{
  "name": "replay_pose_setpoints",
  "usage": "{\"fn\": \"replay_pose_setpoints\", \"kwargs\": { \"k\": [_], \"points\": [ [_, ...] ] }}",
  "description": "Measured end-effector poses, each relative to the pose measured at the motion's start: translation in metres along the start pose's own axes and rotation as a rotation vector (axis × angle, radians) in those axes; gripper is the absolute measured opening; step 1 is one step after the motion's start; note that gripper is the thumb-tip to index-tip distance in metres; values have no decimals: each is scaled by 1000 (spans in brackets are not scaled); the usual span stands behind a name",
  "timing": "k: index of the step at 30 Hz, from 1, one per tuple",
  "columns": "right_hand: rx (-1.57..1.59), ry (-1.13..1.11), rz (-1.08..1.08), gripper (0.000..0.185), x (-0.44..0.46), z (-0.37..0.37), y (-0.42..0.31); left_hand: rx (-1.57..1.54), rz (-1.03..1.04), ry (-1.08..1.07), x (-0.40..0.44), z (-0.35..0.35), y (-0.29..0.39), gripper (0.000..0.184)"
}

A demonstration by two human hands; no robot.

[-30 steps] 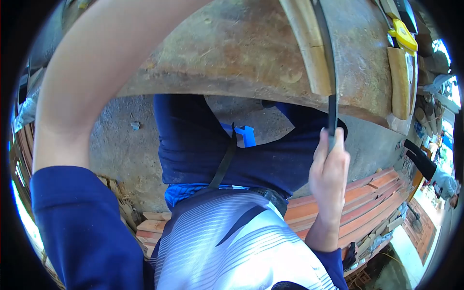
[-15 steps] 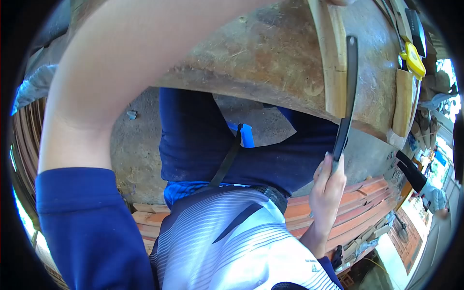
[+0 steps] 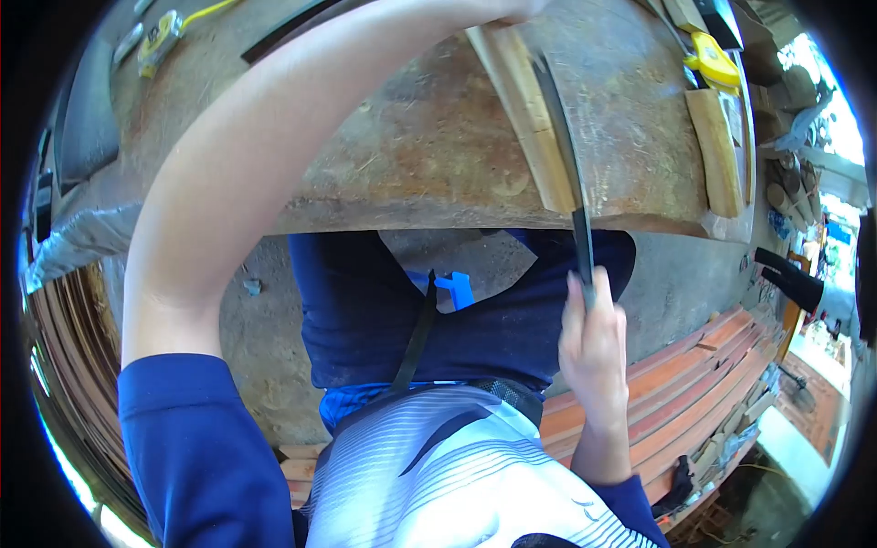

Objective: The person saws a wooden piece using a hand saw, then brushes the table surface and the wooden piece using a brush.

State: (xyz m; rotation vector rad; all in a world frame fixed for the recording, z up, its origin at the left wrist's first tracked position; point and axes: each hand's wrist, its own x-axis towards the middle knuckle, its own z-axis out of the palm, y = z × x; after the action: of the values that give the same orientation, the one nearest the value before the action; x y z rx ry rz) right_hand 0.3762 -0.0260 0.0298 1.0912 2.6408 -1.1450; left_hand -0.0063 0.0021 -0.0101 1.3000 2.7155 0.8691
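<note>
My right hand (image 3: 594, 342) is closed round the lower end of a long, dark, flat metal file (image 3: 566, 146). The file lies along the right edge of a pale wooden piece (image 3: 525, 119), its lower part reaching past the workbench edge. My left arm arches over the bench, and my left hand (image 3: 516, 11) is at the far end of the wooden piece. The top of the picture cuts off part of that hand and its fingers are mostly hidden, though it appears to grip the wood. The wooden piece slants on the worn workbench (image 3: 411, 164), its near end close to the edge.
On the bench's right are a yellow-handled tool (image 3: 714, 64) and a wooden block (image 3: 714, 151). A yellow tape measure (image 3: 160, 41) and a dark bar (image 3: 288, 32) lie on the left. Reddish planks (image 3: 676, 393) are stacked behind me at right. Another person (image 3: 795, 279) is farther off.
The view has shifted, showing more of the bench's left side. The file has moved against the wooden piece's edge, and the wood slants more. Both hands keep their places on file and wood.
</note>
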Motion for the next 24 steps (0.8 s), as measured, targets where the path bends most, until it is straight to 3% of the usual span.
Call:
{"fn": "replay_pose_setpoints", "kwargs": {
  "k": [4,6,9,16,19,22,24],
  "points": [
    [28,45,-103,13,7,6,8,-7,-186,-137,-8,-23,11,49],
    [-35,62,-81,14,-29,-1,39,17,-106,14,-3,-1,-4,36],
    [88,-91,59,17,-63,-31,63,-28,-141,-3,-10,-11,12,32],
    [-41,118,-116,18,-57,-31,86,21,-132,53,-12,-25,19,37],
    [142,160,-15,20,-63,-38,98,-97,-105,55,-27,-52,24,38],
    [228,212,-24,23,-56,-38,111,49,513,-59,-49,-67,-2,37],
    [251,224,-54,25,-51,-36,111,201,684,-42,-79,-67,-6,32]
  ]
}}
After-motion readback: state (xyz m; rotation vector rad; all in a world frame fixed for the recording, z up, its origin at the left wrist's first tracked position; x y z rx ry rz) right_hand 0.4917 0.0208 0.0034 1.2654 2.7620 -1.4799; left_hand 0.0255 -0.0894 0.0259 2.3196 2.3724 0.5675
